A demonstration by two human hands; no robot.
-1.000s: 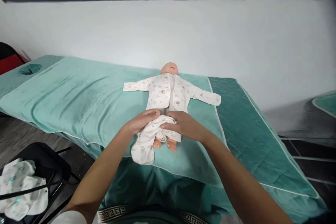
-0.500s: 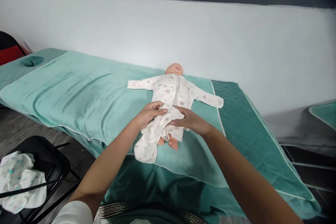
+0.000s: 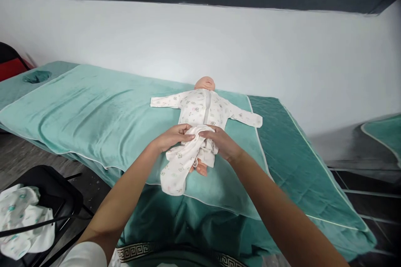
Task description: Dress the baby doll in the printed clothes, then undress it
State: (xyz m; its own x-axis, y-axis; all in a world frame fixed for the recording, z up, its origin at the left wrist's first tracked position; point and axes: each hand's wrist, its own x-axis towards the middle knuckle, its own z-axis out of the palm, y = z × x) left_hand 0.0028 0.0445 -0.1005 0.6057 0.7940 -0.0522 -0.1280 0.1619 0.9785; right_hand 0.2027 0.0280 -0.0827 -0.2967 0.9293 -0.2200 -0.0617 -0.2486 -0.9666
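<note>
A baby doll (image 3: 205, 83) lies on its back on a teal towel (image 3: 103, 112), arms spread in a white printed top (image 3: 203, 108). Over its legs lie small white printed trousers (image 3: 175, 167), one leg hanging loose toward me; the doll's bare feet (image 3: 200, 170) stick out. My left hand (image 3: 171, 137) and my right hand (image 3: 221, 142) meet at the doll's waist, each with fingers closed on the bunched waistband of the trousers.
The towel covers a teal massage bed (image 3: 300, 162) against a white wall. A black chair (image 3: 46, 192) at lower left holds a crumpled white printed garment (image 3: 21, 225). A red object (image 3: 11, 69) sits at far left. Dark floor shows to the right.
Both hands have slid up from the doll's thighs to its waist, drawing the trousers higher. The camera view shifted slightly.
</note>
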